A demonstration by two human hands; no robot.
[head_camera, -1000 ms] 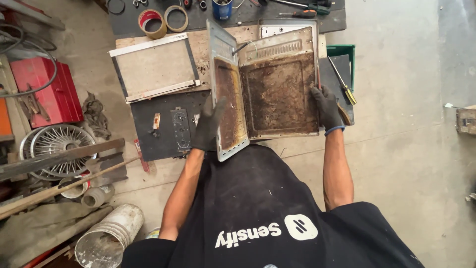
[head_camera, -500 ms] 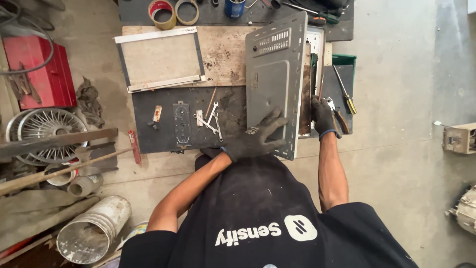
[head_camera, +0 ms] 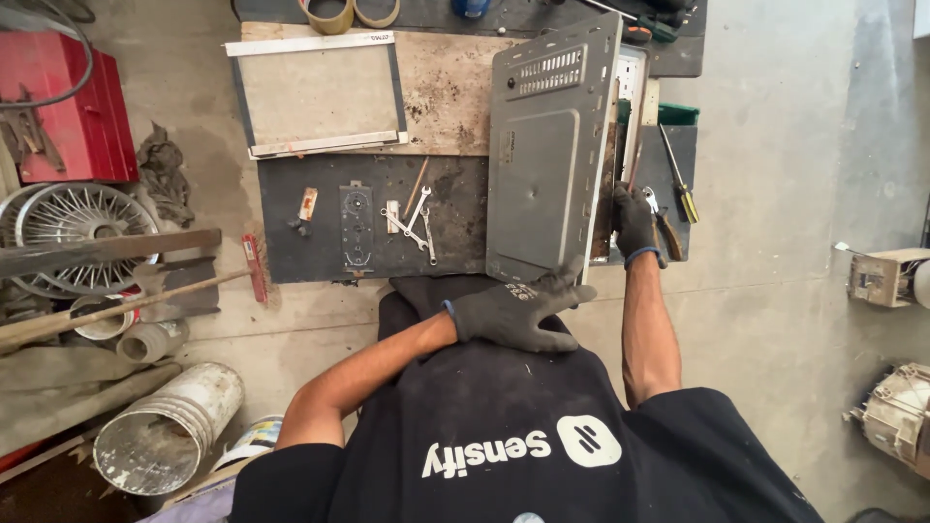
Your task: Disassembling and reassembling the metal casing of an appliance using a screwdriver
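Note:
A grey metal appliance casing (head_camera: pixel 542 165) with vent slots lies closed on the dark mat (head_camera: pixel 320 261), its outer panel facing up. My left hand (head_camera: pixel 513 310), in a dark glove, rests on the casing's near corner with fingers spread. My right hand (head_camera: pixel 635 225), also gloved, grips the casing's right edge, where rusty inner metal shows. A screwdriver with a yellow handle (head_camera: pixel 678 189) and pliers (head_camera: pixel 664 225) lie just right of that hand.
Small wrenches (head_camera: pixel 418 223), a dark control panel (head_camera: pixel 356 225) and a framed door panel (head_camera: pixel 320 92) lie left of the casing. Tape rolls (head_camera: pixel 351 12) sit at the far edge. A red box (head_camera: pixel 63 107), a fan guard (head_camera: pixel 73 228), planks and buckets (head_camera: pixel 165 426) crowd the left floor.
The casing stood open like a book with its rusty inside showing; it has swung shut to the right. My left hand slid from its left edge to the near corner.

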